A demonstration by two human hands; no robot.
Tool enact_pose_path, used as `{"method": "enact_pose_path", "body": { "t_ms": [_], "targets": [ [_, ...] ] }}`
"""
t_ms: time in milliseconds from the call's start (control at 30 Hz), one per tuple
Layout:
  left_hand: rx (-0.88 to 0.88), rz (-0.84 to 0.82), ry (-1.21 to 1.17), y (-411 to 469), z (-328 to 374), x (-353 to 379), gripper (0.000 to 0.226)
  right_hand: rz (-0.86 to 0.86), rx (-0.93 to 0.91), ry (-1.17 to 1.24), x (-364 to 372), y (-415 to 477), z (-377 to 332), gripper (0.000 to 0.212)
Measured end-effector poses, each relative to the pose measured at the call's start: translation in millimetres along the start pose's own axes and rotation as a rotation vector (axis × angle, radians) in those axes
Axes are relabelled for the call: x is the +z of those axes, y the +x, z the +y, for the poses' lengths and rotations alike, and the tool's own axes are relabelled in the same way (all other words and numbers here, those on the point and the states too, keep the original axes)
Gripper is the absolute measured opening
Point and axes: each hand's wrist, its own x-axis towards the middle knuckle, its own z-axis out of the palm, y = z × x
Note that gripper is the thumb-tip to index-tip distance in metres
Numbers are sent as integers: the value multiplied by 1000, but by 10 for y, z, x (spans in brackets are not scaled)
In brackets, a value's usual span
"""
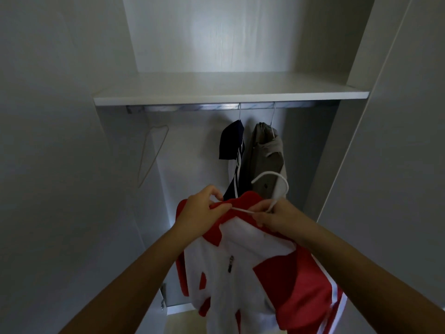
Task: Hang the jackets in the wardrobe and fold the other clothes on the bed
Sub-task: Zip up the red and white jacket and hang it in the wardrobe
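Hanging was in hand: the left hand (199, 213) closed its grip on the collar of the red-and-white zip jacket (243, 261), held near, low before the wardrobe; the right hand (277, 218) pinched the white plastic hanger (267, 173) (hook upward); next, probably, seat the shoulders, then lift the hook to the far metal rail (192, 107).

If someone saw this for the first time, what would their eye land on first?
The red and white jacket, low in the centre, stands out: the left hand grips its collar and the right hand pinches a white hanger there. Behind, a navy jacket and a beige garment hang from the rail under the shelf.
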Motion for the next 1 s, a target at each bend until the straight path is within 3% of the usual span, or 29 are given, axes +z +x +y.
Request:
{"method": "enact_pose_path", "body": {
  "t_ms": [100, 200, 400, 567, 800, 900, 1000],
  "targets": [
    [-57, -49, 4, 97, 39, -69, 21, 50, -82, -38, -48, 50, -5, 21],
    [-221, -93, -345, 175, 166, -110, 34, 59, -99, -82, -20, 83, 5, 27],
    [-295, -74, -596, 201, 283, -70, 41, 75, -161, -152, -16, 102, -85, 29],
    [-336, 61, -446, 236, 109, -85, 30, 103, -176, -104, -121, 101, -164, 25],
    [-438, 10, -395, 203, -71, -39, 30, -29, -148, -160, -56, 149, -183, 21],
    [-411, 46, -68, 266, -152, -39, 35, -97, -161, -165, -74, 185, -198, 23],
    [-158, 203, 439, 254, -226, -65, 25, -103, -191, -226, -110, 265, -213, 22]
  ]
}}
